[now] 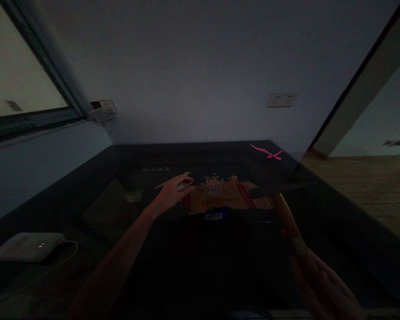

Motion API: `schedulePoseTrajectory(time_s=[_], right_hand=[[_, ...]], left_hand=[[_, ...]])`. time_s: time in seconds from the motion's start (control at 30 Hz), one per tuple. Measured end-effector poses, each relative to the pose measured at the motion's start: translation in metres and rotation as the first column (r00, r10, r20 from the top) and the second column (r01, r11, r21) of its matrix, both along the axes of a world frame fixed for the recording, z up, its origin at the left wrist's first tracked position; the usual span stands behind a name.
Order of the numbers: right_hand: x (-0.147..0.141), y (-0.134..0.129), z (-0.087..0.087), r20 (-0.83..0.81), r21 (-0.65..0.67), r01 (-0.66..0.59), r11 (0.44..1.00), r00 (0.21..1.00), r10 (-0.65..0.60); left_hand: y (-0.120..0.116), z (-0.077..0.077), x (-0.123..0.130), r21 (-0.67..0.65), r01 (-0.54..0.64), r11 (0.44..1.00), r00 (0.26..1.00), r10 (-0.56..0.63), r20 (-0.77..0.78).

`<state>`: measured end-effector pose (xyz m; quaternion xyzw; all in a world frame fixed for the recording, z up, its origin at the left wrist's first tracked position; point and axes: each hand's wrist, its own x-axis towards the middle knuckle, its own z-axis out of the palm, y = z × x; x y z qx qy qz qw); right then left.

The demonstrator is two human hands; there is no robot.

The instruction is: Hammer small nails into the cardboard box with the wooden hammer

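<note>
A patterned cardboard piece with red bands lies at the middle of the dark table, over a small blue box. Several nails stand in a row along its top. My left hand is at its left end, thumb and fingers pinched round something small and pale that I cannot make out. On the right, my right hand is wrapped round the wooden handle of a hammer; the dark head is over the right end of the cardboard.
At the far left lies a white device with a cable. A pink ribbon is near the back right edge. Wall sockets are above the table; wooden floor shows at right.
</note>
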<state>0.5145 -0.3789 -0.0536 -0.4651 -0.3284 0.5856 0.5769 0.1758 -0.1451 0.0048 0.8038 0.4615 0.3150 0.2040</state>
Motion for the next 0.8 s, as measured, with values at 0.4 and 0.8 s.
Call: schedulePoseTrajectory(time_s=[0.4,0.8], right_hand=[[-0.018,-0.016,-0.004,-0.156,0.001,-0.028,1.000,0.987,0.028],[-0.003,-0.015,-0.020,0.317,0.039,0.217,0.975,0.923,-0.218]], left_hand=[[-0.012,-0.009,0.030,-0.095,0.096,0.991,0.794,-0.134,-0.594],[-0.008,-0.024,0.036,-0.029,0.054,0.998,0.824,-0.061,-0.564]])
